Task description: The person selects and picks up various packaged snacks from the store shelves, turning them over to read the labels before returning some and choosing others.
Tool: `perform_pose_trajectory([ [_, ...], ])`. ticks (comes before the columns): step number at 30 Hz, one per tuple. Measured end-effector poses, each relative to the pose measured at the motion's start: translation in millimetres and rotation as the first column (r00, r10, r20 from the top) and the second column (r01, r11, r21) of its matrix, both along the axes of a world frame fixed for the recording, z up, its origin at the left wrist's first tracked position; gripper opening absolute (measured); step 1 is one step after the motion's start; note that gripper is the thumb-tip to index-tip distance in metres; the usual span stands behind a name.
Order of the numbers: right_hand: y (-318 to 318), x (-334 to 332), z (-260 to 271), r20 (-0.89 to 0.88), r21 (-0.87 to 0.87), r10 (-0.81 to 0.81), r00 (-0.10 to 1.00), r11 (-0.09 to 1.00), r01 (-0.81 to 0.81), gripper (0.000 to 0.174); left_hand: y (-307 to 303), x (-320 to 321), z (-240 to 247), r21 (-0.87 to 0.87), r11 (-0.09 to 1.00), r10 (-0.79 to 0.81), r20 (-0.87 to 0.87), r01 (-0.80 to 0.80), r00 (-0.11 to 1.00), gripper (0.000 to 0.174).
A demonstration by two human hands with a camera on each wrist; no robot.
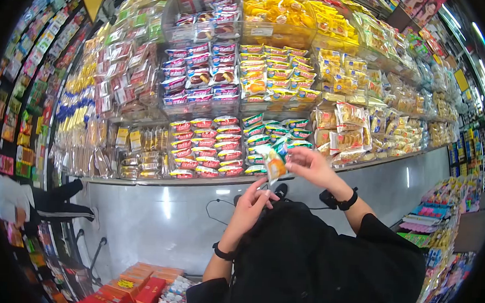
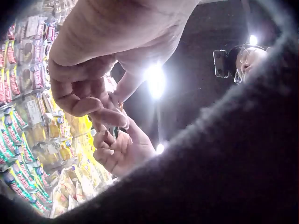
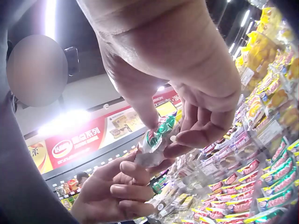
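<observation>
Black band (image 1: 223, 252) at its wrist, the left hand (image 1: 249, 205) nears the small packet (image 1: 275, 165), its grip unclear, while the right hand (image 1: 313, 169) pinches that packet by the green snack rows (image 1: 256, 131), apparently inspecting; turning it calls for steady fingertips.

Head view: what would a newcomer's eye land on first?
Probably the bright yellow packets heaped in a clear bin at the top centre. Next, the wrapped snack between the left hand and right hand, before rows of red-labelled packets at lower centre-left.
</observation>
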State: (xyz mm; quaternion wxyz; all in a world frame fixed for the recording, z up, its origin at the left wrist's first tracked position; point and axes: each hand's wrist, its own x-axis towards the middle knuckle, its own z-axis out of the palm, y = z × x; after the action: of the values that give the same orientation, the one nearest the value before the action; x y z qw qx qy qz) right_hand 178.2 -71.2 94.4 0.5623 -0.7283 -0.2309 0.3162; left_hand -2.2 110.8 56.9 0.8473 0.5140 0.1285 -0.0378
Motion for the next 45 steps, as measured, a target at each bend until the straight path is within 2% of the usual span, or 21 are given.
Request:
perform_pose_trajectory([
  [1, -1, 12, 1, 0.068, -0.015, -0.037, 0.997, 0.999, 0.038, 0.044, 2, 1, 0, 0.004, 0.999, -0.041, -0.017, 0.041, 0.999, 0.044],
  [3, -2, 40, -4, 0.428, -0.147, -0.079, 0.9, 0.977, 0.155, 0.039, 7, 3, 0, 0.016, 0.994, -0.111, -0.046, 0.112, 0.993, 0.044],
  [5, -5, 71, -17, 0.721, -0.207, -0.006, 0.692, 0.952, 0.224, 0.038, 9, 3, -1, 0.059, 0.991, -0.113, -0.089, 0.119, 0.99, 0.041],
  [10, 5, 132, -45, 0.85, -0.34, 0.213, 0.482, 0.921, 0.192, 0.034, 0, 1, 16, 0.123, 0.992, 0.02, -0.193, 0.004, 0.981, 0.038],
  [15, 26, 181, -107, 0.86, -0.455, 0.394, 0.326, 0.88, 0.136, 0.028, -13, -1, 19, 0.28, 0.954, 0.159, -0.163, -0.109, 0.974, 0.037],
  [19, 47, 195, -150, 0.783, -0.597, 0.529, 0.327, 0.786, 0.158, 0.027, -19, 6, 29, 0.339, 0.917, 0.285, -0.189, -0.21, 0.94, 0.036],
  [20, 50, 195, -158, 0.808, -0.557, 0.496, 0.318, 0.818, 0.141, 0.026, -22, 6, 32, 0.348, 0.908, 0.313, -0.192, -0.233, 0.93, 0.036],
  [23, 52, 190, -168, 0.813, -0.568, 0.516, 0.268, 0.804, 0.175, 0.027, -31, 8, 36, 0.337, 0.903, 0.346, -0.199, -0.267, 0.917, 0.036],
  [24, 53, 188, -178, 0.799, -0.564, 0.481, 0.361, 0.808, 0.171, 0.03, -33, 10, 36, 0.338, 0.904, 0.342, -0.209, -0.261, 0.916, 0.036],
  [27, 50, 183, -183, 0.833, -0.542, 0.485, 0.266, 0.811, 0.217, 0.033, -35, 12, 34, 0.33, 0.911, 0.33, -0.227, -0.246, 0.916, 0.036],
  [30, 52, 170, -151, 0.895, -0.442, 0.398, 0.199, 0.845, 0.3, 0.032, -31, 16, 30, 0.315, 0.917, 0.322, -0.224, -0.244, 0.92, 0.036],
  [33, 60, 162, -148, 0.849, -0.473, 0.413, 0.328, 0.872, 0.125, 0.031, -22, 22, 28, 0.304, 0.921, 0.315, -0.209, -0.245, 0.926, 0.036],
  [37, 94, 164, -165, 0.788, -0.54, 0.478, 0.387, 0.84, 0.062, 0.018, -13, 26, 33, 0.312, 0.916, 0.319, -0.182, -0.252, 0.93, 0.036],
  [38, 101, 167, -170, 0.815, -0.499, 0.447, 0.37, 0.865, 0.055, 0.012, -12, 25, 35, 0.315, 0.914, 0.322, -0.179, -0.256, 0.93, 0.036],
  [41, 115, 177, -184, 0.821, -0.481, 0.444, 0.36, 0.877, 0.015, 0.009, -13, 21, 39, 0.368, 0.889, 0.353, -0.169, -0.273, 0.92, 0.036],
  [42, 119, 179, -188, 0.783, -0.538, 0.484, 0.39, 0.842, 0.035, 0.005, -15, 19, 38, 0.348, 0.891, 0.368, -0.175, -0.293, 0.913, 0.036],
  [45, 121, 182, -193, 0.783, -0.529, 0.479, 0.398, 0.848, 0.021, 0.004, -20, 11, 29, 0.3, 0.892, 0.403, -0.192, -0.337, 0.895, 0.035],
])
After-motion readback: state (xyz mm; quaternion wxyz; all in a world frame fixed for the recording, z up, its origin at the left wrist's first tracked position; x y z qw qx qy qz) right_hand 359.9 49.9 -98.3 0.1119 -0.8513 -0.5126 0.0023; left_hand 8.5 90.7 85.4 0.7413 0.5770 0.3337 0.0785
